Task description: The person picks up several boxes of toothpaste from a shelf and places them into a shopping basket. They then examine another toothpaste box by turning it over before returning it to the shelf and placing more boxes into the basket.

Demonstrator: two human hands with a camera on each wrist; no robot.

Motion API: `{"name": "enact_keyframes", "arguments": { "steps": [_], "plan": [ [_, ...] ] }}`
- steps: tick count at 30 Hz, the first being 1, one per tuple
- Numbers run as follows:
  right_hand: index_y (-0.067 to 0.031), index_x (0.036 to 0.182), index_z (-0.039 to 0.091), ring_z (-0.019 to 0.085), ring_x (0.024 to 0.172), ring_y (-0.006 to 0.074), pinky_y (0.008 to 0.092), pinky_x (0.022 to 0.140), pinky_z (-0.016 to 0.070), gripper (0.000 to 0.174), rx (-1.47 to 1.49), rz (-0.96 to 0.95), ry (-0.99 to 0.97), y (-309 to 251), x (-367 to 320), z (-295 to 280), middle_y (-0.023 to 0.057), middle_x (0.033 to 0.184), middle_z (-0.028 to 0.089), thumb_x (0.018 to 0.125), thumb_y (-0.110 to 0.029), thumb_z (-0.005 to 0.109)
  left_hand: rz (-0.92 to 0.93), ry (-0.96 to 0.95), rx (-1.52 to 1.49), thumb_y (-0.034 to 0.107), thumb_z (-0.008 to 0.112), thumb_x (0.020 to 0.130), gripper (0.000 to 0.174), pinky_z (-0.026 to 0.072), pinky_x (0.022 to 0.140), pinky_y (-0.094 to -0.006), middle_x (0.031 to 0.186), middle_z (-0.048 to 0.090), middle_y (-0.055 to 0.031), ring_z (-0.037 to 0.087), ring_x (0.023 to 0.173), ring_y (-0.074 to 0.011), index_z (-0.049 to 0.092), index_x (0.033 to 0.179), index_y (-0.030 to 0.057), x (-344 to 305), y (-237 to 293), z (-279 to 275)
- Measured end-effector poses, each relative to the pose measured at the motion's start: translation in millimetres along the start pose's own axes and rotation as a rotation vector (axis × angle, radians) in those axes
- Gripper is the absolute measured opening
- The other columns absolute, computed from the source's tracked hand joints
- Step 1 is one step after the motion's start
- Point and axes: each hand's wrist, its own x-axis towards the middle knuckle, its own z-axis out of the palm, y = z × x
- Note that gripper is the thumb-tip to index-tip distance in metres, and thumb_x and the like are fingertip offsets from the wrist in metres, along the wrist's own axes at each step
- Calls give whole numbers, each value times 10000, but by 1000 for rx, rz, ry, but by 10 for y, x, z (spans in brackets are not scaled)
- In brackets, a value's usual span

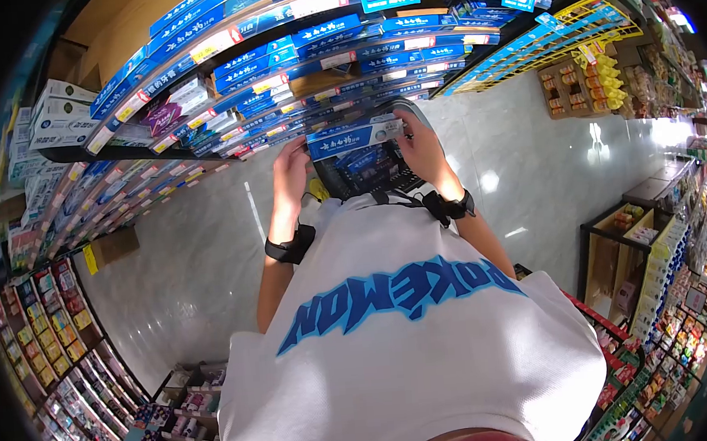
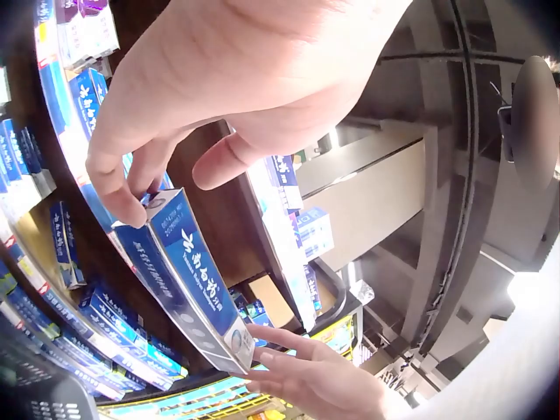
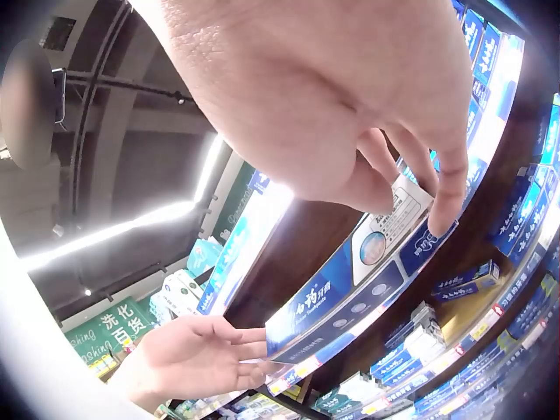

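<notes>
A long blue and white toothpaste box (image 1: 353, 138) is held level in front of the chest in the head view. My right hand (image 1: 424, 154) grips its right end, the thumb on one side and fingers on the other, as the right wrist view shows. At the left end is my left hand (image 1: 289, 176). In the left wrist view its fingertips (image 2: 131, 213) touch the box end, and the thumb is apart from the box. Under the box, a dark basket (image 1: 431, 129) shows partly, with blue packs in it.
Curved shelves (image 1: 303, 81) full of blue toothpaste boxes rise just ahead. A yellow wire rack (image 1: 554, 38) with blue labels adjoins them on the right. White boxes (image 1: 64, 122) stand at the shelf's left end. Grey tiled floor (image 1: 198, 231) lies around the person.
</notes>
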Motion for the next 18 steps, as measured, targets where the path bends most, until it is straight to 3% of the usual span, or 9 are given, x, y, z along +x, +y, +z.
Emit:
{"name": "enact_keyframes", "arguments": {
  "steps": [2,5,8,11,15,18],
  "plan": [
    [-25,1410,508,691,983,290,360,755,583,494,4,41,-30,-86,2,-15,186,1281,653,925,17,592,0,17,17,56,476,947,464,512,820,-288,1259,678,-96,609,988,-125,579,1396,-1,-21,-6,-17],
    [23,1399,490,711,877,328,378,761,547,509,20,31,-34,-148,7,-10,255,1131,689,897,55,564,-8,45,17,56,473,949,470,508,817,-290,1252,679,-99,610,984,-127,584,1402,4,-51,-37,-54],
    [15,1402,492,707,867,328,375,762,544,525,-11,-28,-11,-62,9,32,245,1113,695,885,57,570,-21,62,11,61,474,950,466,501,818,-293,1250,679,-99,608,984,-129,590,1399,8,-81,-58,-80],
    [-33,1423,497,682,952,290,348,750,574,515,-7,-30,-12,-21,12,52,185,1277,657,921,27,595,-31,69,-3,73,480,952,461,495,822,-294,1237,681,-94,607,984,-130,598,1393,12,-97,-86,-110],
    [-29,1424,506,682,952,277,332,756,564,513,2,-8,-32,-7,17,53,181,1264,666,921,36,585,-52,85,-32,100,493,955,454,489,824,-288,1192,688,-76,604,974,-132,609,1386,24,-136,-111,-125],
    [-20,1408,530,678,881,281,344,734,545,481,9,-67,5,59,37,100,190,1157,692,930,5,582,-65,111,-28,129,510,960,410,493,783,-278,1070,706,-56,608,901,-114,647,1329,17,-153,-118,-133]
  ]
}}
